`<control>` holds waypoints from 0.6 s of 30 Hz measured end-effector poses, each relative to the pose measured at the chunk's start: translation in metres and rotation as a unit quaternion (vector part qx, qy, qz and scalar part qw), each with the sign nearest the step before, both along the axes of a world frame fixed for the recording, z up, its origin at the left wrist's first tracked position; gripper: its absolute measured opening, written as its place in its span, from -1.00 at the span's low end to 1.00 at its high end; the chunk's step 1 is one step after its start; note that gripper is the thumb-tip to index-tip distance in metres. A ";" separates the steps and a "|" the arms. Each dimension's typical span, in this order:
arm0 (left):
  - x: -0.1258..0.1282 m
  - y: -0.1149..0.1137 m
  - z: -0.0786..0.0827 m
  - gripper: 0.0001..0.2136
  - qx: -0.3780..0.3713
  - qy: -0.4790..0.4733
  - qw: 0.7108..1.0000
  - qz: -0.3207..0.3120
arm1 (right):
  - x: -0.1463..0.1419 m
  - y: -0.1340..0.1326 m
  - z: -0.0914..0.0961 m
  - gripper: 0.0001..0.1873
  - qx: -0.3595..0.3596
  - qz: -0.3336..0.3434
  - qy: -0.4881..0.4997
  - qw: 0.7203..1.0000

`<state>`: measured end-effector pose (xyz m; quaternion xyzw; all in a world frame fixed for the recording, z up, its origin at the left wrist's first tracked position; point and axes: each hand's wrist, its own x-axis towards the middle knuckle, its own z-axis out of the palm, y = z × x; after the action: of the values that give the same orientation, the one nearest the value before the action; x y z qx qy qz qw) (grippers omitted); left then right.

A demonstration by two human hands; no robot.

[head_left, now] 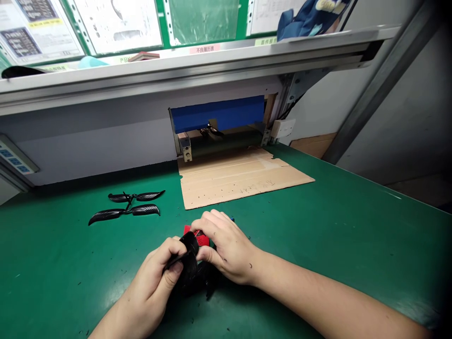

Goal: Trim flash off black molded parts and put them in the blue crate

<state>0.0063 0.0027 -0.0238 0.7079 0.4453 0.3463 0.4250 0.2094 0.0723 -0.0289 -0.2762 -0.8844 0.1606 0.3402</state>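
Observation:
My left hand (153, 275) is closed on a glossy black curved plastic part (189, 266), with the thumb and bent forefinger pinching its near edge. Against the far side of that part, my right hand (229, 247) is curled, thumb and fingers bent around a small red object (202, 239). Most of the red object is hidden by the fingers and the black part, so its kind does not show. A bit of blue shows just beyond the right knuckles. Black pieces hang below the hands in shadow.
Black ribbed blade-shaped plastic parts (123, 213), joined by a thin stem, lie at left on the green tabletop (300, 226). A cardboard sheet (229, 183) lies before a wall opening with a blue flap (219, 113) and a roller. Black scraps dot the table. A metal shelf (197, 61) runs above.

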 end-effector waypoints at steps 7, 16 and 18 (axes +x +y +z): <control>-0.001 -0.001 0.000 -0.79 0.011 0.006 1.000 -0.010 | 0.001 0.002 0.001 -0.26 -0.006 0.006 -0.027 1.000; 0.000 0.003 0.002 -0.79 0.007 0.019 1.000 -0.006 | 0.009 0.011 0.007 -0.48 -0.206 0.169 0.094 0.959; 0.002 0.003 0.002 -0.78 -0.018 0.021 0.999 0.017 | 0.012 0.013 0.009 -0.49 -0.209 0.139 0.133 0.959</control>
<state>0.0087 0.0059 -0.0214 0.6995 0.4722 0.3306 0.4223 0.2213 0.0857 -0.0201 -0.1921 -0.8076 0.4230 0.3633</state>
